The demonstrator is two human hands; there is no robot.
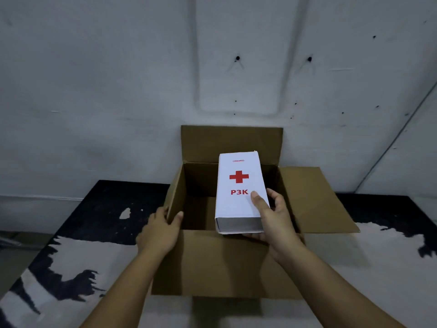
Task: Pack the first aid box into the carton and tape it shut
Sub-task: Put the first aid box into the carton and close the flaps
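A white first aid box (pixel 237 183) with a red cross and the letters P3K hovers over the open brown carton (pixel 212 261), its far end tilted up. My right hand (pixel 274 218) grips the box at its near right corner, thumb on top and fingers underneath. My left hand (pixel 160 230) clasps the carton's left flap (pixel 173 192), thumb inside and fingers outside. The carton's inside looks dark and bare where I can see it. Its far flap stands upright, the right flap lies spread outward, and the near flap hangs down toward me.
The carton stands on a worn table (pixel 78 261) with black and pale patches. A grey wall (pixel 118 91) rises close behind the carton, and a side wall meets it at the right. No tape is in view.
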